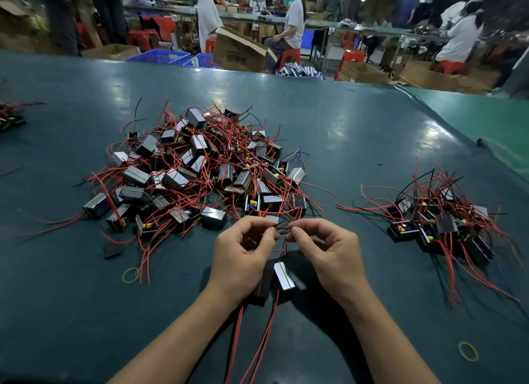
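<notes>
My left hand (pixel 243 252) and my right hand (pixel 323 252) meet fingertip to fingertip above the green table (pixel 343 131), each pinching thin red and black wires (pixel 282 230) between thumb and forefinger. Below the hands hangs a small black box module (pixel 283 276) with a shiny face and a yellow band; its red leads (pixel 257 335) trail toward me. A second dark module (pixel 264 283) sits against my left palm's underside. A large heap of similar wired modules (pixel 194 172) lies just beyond my hands.
A smaller pile of modules (pixel 440 226) with red and black wires lies to the right. Yellow rubber bands lie at front left (pixel 131 275) and front right (pixel 468 351). Cardboard boxes, blue crates, red stools and several people fill the background beyond the table's far edge.
</notes>
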{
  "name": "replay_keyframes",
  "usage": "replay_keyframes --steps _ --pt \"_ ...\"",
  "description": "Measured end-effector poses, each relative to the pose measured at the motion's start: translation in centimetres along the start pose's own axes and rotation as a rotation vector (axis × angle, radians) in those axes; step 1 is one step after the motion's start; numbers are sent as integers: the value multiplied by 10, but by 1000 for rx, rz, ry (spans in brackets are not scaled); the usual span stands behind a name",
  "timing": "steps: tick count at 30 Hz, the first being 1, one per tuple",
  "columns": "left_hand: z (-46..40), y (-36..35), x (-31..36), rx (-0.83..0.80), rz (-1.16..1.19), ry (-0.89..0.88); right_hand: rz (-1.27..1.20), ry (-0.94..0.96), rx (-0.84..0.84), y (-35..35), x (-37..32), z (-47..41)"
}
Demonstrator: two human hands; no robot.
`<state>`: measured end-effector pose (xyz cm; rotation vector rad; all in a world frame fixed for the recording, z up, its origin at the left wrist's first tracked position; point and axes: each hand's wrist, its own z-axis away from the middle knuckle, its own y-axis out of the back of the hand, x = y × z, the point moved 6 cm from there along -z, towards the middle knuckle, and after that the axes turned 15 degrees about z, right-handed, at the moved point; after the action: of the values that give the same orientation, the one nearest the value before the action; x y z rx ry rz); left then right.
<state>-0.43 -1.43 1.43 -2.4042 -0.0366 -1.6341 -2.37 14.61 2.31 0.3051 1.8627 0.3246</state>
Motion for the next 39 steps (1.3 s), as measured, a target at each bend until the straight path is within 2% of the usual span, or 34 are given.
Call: replay_keyframes --steps 6,12,19,21,24,28,32,35,39 --pt "0 0 -2 -6 -19 4 95 -16 100 6 3 -1" --pt "-1 0 -1 -8 -49 -4 171 116 110 6 -4 1" --pt "-2 -3 1 -36 -54 -1 305 363 150 7 -16 0" --pt "-2 -3 3 -52 -70 -23 275 370 144 9 -14 -2" --pt "-2 -5 6 -79 -87 -58 190 293 78 8 -7 -7" --pt "-3 -6 8 -109 -92 -76 42 49 -98 -1 4 -11" --pt "-3 -7 7 -122 -80 -59 -72 -93 -233 -6 10 -9" --pt "-3 -7 7 -135 -67 -56 -164 -185 -273 -9 12 -8" --pt "-1 -9 11 -120 -101 -103 -235 -445 -230 -15 22 -6"
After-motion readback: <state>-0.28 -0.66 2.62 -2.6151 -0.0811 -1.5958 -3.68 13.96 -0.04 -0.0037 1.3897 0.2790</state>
